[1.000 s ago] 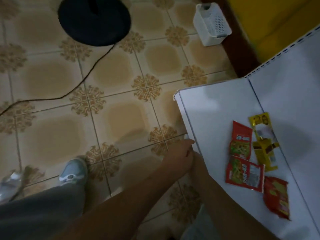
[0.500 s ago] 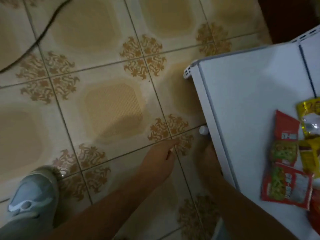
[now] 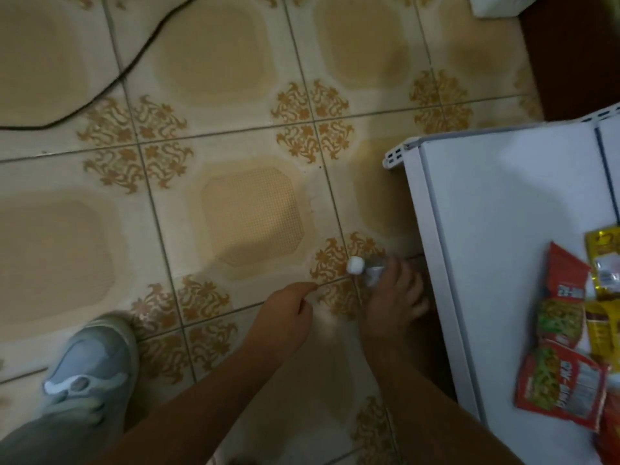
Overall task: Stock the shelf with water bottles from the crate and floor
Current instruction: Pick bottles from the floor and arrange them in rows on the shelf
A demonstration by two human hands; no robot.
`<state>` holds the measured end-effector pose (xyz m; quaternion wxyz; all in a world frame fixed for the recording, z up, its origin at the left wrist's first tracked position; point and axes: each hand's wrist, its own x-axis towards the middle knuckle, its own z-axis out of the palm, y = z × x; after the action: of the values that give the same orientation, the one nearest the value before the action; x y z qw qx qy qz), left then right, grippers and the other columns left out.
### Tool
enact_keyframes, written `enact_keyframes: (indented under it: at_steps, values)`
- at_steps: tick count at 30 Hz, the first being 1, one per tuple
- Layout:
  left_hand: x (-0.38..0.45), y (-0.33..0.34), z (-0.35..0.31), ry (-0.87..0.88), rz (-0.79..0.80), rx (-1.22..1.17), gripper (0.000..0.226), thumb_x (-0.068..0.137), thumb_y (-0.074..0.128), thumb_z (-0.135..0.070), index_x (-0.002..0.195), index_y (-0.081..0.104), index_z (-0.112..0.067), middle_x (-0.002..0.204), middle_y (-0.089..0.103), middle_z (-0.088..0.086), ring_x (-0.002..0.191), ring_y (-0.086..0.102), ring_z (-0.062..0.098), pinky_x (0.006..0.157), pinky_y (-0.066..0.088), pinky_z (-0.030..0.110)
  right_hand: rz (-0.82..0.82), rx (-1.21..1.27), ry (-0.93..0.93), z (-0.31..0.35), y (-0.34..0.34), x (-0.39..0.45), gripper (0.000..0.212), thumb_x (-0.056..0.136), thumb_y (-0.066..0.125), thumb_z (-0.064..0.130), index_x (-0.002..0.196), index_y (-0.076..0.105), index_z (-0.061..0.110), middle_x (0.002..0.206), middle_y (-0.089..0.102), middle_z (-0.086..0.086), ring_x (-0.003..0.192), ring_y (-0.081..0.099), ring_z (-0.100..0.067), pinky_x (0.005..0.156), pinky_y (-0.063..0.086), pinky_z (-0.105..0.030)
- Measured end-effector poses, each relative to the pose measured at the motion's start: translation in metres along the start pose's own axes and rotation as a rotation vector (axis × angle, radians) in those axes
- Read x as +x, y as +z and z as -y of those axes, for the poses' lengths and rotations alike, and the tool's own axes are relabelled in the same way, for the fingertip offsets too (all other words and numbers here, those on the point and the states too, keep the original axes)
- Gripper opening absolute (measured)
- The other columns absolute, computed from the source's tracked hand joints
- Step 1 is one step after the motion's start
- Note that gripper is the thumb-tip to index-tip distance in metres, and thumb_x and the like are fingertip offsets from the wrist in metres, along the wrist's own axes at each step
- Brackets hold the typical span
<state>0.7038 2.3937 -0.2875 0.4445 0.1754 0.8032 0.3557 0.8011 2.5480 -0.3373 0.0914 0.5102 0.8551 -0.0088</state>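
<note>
One bottle [image 3: 367,267] lies low beside the shelf's [image 3: 503,229] front edge, my right hand [image 3: 394,302] grasping its body, which is mostly hidden. Its long axis runs left-right, white cap [image 3: 355,265] pointing left. My left hand [image 3: 285,318] hangs loosely curled, holding nothing. Snack packets [image 3: 567,380] are cut off at right.

The floor [image 3: 235,135] is cream tile, each square holding a tan, soft-cornered patch, with ochre floral scrollwork clustered where the corners meet, and a black cable [image 3: 110,85] trails across it. The shelf [image 3: 496,229] is plain white, carrying snack packets [image 3: 563,380] in red with green and white printing beside yellow ones [image 3: 604,263]. The bottle [image 3: 372,268] is clear with a white cap [image 3: 355,265], and the shoe [image 3: 90,367] is pale grey-blue with white trim.
</note>
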Motion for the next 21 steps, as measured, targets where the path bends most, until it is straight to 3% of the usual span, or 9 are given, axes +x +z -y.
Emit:
enact_keyframes:
  at_steps: [4,8,13,15,17,19,21]
  values:
    - [-0.020,-0.024,0.012,-0.053,-0.043,0.000,0.041,0.095,0.041,-0.008,0.133,0.053,-0.017,0.136,0.054,0.000,0.126,0.047,0.013,0.091,0.023,0.007,0.032,0.053,-0.149,0.063,-0.011,-0.043,0.086,0.052,0.092,0.029,0.128,0.055,0.013,0.129,0.059,-0.013,0.115,0.056,-0.039,0.088,0.044,-0.055]
    - [-0.040,-0.045,0.026,-0.117,-0.041,0.010,0.038,0.097,0.040,-0.010,0.131,0.054,-0.015,0.134,0.055,0.002,0.122,0.049,0.015,0.085,0.026,0.009,0.087,0.023,-0.247,0.097,-0.016,-0.067,0.086,0.044,0.095,0.031,0.122,0.062,0.014,0.121,0.064,-0.009,0.109,0.056,-0.033,0.080,0.050,-0.046]
    - [-0.061,-0.054,0.036,-0.215,-0.039,0.022,0.041,0.098,0.038,-0.013,0.137,0.048,-0.018,0.141,0.049,0.001,0.129,0.045,0.014,0.104,0.031,0.020,0.100,-0.056,-0.346,0.079,-0.024,-0.065,0.080,0.044,0.096,0.025,0.116,0.064,0.013,0.110,0.067,-0.009,0.098,0.063,-0.030,0.080,0.051,-0.047]
    - [-0.067,-0.055,0.034,-0.237,-0.037,-0.003,0.041,0.098,0.038,-0.014,0.138,0.047,-0.019,0.142,0.048,0.001,0.130,0.044,0.014,0.106,0.031,0.022,0.191,-0.018,-0.376,0.070,-0.031,-0.059,0.082,0.050,0.095,0.027,0.123,0.060,0.012,0.117,0.065,-0.010,0.106,0.062,-0.031,0.089,0.051,-0.052]
    - [-0.071,-0.053,0.032,-0.249,-0.057,-0.028,0.041,0.098,0.038,-0.015,0.137,0.048,-0.020,0.141,0.049,0.000,0.129,0.045,0.013,0.106,0.033,0.023,0.292,0.030,-0.382,0.065,-0.029,-0.055,0.074,0.067,0.087,0.028,0.131,0.053,0.015,0.128,0.059,-0.006,0.118,0.056,-0.027,0.098,0.047,-0.047]
    - [-0.074,-0.051,0.030,-0.231,-0.068,-0.015,0.040,0.098,0.039,-0.016,0.136,0.049,-0.021,0.140,0.050,-0.002,0.129,0.044,0.011,0.107,0.030,0.021,0.345,0.124,-0.355,0.061,-0.024,-0.051,0.060,0.075,0.079,0.033,0.128,0.055,0.018,0.124,0.060,-0.002,0.116,0.058,-0.023,0.096,0.050,-0.042]
    - [-0.076,-0.050,0.028,-0.222,-0.067,-0.005,0.041,0.098,0.039,-0.017,0.137,0.049,-0.021,0.140,0.050,-0.003,0.130,0.043,0.009,0.107,0.028,0.020,0.371,0.262,-0.270,0.061,-0.028,-0.054,0.040,0.079,0.075,0.038,0.113,0.063,0.021,0.108,0.066,0.002,0.102,0.065,-0.017,0.084,0.054,-0.034]
